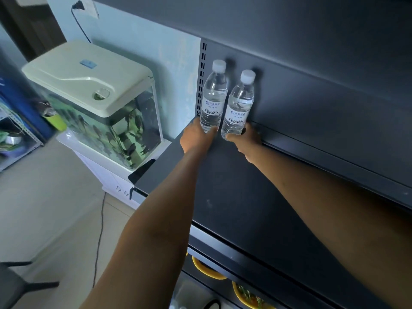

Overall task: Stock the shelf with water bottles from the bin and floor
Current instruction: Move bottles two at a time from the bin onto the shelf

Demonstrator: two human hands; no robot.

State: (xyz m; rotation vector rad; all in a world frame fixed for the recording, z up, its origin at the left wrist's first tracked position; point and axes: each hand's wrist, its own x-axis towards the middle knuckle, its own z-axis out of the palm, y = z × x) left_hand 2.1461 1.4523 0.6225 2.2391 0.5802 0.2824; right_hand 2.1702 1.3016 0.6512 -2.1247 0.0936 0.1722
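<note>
It looks like a small shop room. Dark grey metal retail shelving (245, 197) with a slotted upright (203, 70) fills the right. A cream-lidded glass fish tank (100, 112) stands centre left above pale floor tiles (55, 208).

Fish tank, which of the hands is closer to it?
Left. The left hand grips a bottle just right of the fish tank; the right hand holds the other bottle farther right.

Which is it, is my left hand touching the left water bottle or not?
Touching. The head view shows the left hand gripping the left water bottle at its base, with the thumb curled across the front.
</note>
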